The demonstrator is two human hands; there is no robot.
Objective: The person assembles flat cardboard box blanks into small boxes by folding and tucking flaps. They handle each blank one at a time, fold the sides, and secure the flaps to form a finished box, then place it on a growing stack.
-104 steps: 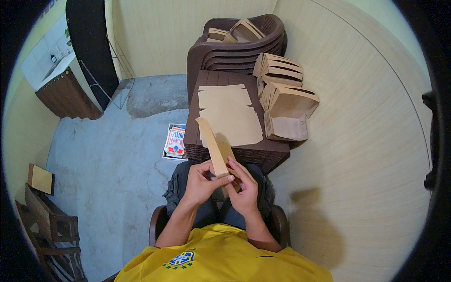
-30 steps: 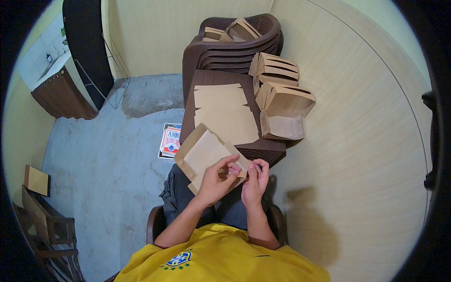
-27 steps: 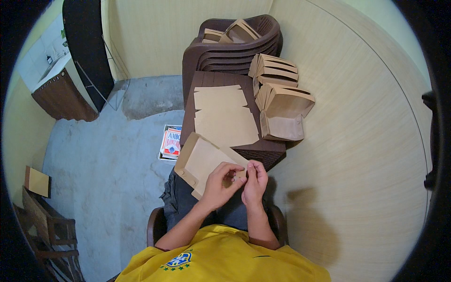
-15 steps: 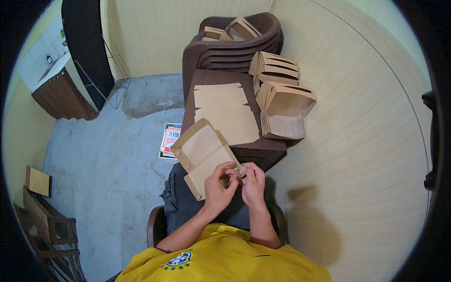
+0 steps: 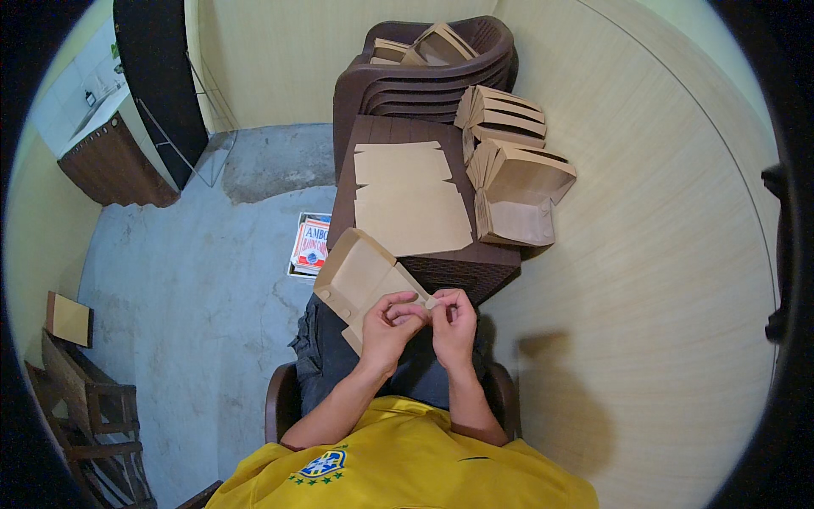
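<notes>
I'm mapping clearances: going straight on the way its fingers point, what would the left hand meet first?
The left hand would probably meet the small cardboard flap, then the right hand; depth and contact there are unclear.

Cardboard box [image 5: 360, 270] & flat blank [image 5: 411, 208]: kraft tan. Table [image 5: 403, 130]: dk brn, woven-pattern side. Jersey [image 5: 424, 467]: yel w/ blue/wht crest [image 5: 323, 463], grn stars [image 5: 318, 480].

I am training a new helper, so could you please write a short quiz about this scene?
1. True or false: the nearest cardboard box is open.
2. What lies on the brown table?
a) scissors
b) flat cardboard
c) a plate
3. Which is nearer the printed papers beside the table: the left hand or the right hand?

Key: 1. True; 2. b; 3. The left hand.
</notes>
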